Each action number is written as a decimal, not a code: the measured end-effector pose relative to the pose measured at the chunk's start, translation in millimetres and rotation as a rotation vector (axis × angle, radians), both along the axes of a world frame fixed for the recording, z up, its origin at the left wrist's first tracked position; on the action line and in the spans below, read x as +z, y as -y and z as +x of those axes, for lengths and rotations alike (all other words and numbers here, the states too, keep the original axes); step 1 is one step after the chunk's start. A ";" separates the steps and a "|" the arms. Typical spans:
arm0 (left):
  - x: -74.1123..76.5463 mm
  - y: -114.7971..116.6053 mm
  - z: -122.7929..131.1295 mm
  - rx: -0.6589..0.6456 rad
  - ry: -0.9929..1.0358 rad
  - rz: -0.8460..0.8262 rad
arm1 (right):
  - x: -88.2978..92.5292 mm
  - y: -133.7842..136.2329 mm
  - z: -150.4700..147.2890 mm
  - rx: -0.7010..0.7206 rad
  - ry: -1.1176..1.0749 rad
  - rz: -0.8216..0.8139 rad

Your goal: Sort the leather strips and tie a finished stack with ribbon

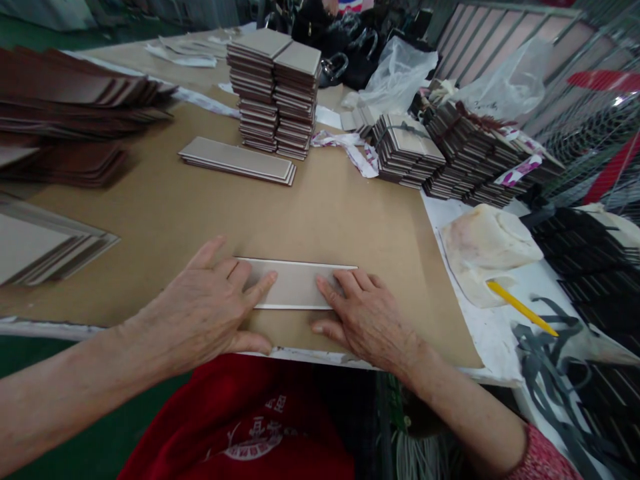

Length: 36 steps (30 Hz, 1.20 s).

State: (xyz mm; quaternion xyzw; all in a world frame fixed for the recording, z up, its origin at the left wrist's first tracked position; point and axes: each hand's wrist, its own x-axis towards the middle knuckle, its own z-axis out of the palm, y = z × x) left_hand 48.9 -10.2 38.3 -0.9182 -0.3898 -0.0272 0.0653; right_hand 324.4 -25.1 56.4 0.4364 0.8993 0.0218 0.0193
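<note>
A flat, pale grey-beige rectangular strip (295, 283) lies on the brown board table (165, 213) near its front edge. My left hand (210, 307) rests flat on the strip's left end, fingers spread and stretched out. My right hand (363, 313) lies flat on its right end, fingers pointing left, thumb on the table below the strip. Neither hand grips anything; both press down on the strip.
A low stack of the same strips (237, 160) lies mid-table. Tall stacks of folded pieces (275, 90) stand behind it, bundled stacks (405, 150) at right. Dark brown sheets (70, 100) pile up at left. A yellow pencil (523, 308) and white lump (485, 247) sit at right.
</note>
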 end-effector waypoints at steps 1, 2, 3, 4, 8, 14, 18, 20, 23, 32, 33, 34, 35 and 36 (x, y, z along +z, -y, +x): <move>-1.7 0.4 -4.7 0.006 0.008 -0.011 | -0.9 0.1 5.4 -0.008 -0.013 -0.009; -3.5 0.9 -9.8 0.013 0.010 -0.019 | -1.9 0.5 11.3 -0.015 -0.024 -0.016; -5.5 1.6 -15.1 0.020 0.006 -0.023 | -3.2 1.2 17.4 -0.021 -0.032 -0.019; -7.6 2.4 -20.4 0.026 0.000 -0.022 | -4.8 2.2 23.6 -0.032 -0.036 -0.018; -17.3 7.4 -38.1 0.006 0.002 0.003 | -11.2 6.2 48.2 -0.067 -0.025 -0.001; -20.8 13.6 -42.2 0.000 -0.007 0.044 | -8.5 -5.5 69.0 -0.135 -0.078 -0.014; -19.5 13.3 -42.9 -0.042 -0.018 0.054 | -5.8 -11.3 56.8 -0.019 -0.158 -0.106; -20.8 15.4 -48.1 -0.068 0.003 0.068 | -4.3 -3.0 48.5 0.043 -0.138 -0.162; -23.8 28.2 -59.9 -0.104 0.023 0.091 | -2.3 25.6 41.2 0.078 -0.091 -0.151; -3.8 82.1 -72.1 -0.177 -0.135 0.341 | -5.3 71.5 29.9 0.309 0.013 0.333; 2.3 82.9 -72.7 -0.197 -0.142 0.372 | 1.6 67.7 27.1 0.353 0.005 0.364; 9.1 82.4 -74.0 -0.209 -0.150 0.389 | 10.2 63.3 24.3 0.396 -0.004 0.381; 16.4 80.6 -76.2 -0.223 -0.155 0.391 | 19.8 58.1 21.7 0.426 -0.007 0.383; 24.1 77.1 -79.4 -0.224 -0.151 0.384 | 29.7 51.7 19.2 0.447 -0.004 0.377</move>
